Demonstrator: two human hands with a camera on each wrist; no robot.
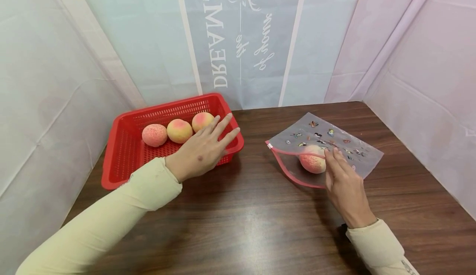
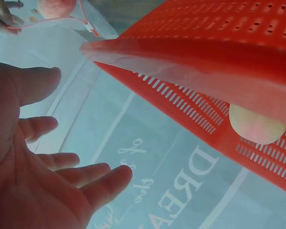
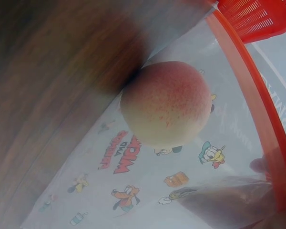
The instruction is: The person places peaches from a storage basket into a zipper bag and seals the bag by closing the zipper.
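My left hand hovers by the right end of the red plastic basket, fingers spread, with nothing held. In the left wrist view, its palm is bare beside the basket rim. Three peaches, one mostly pink, one yellowish and one partly behind my fingers, sit in a row in the basket. At right, my right hand pinches the red-edged mouth of a clear zip bag printed with cartoon figures. Inside that bag lies another peach; the bag's mouth gapes towards me.
Both the basket and the bag are on a dark brown wooden table. A pale cloth backdrop with mirrored lettering hangs behind, and light cloth walls enclose the sides. A white slider sits at the bag's left corner.
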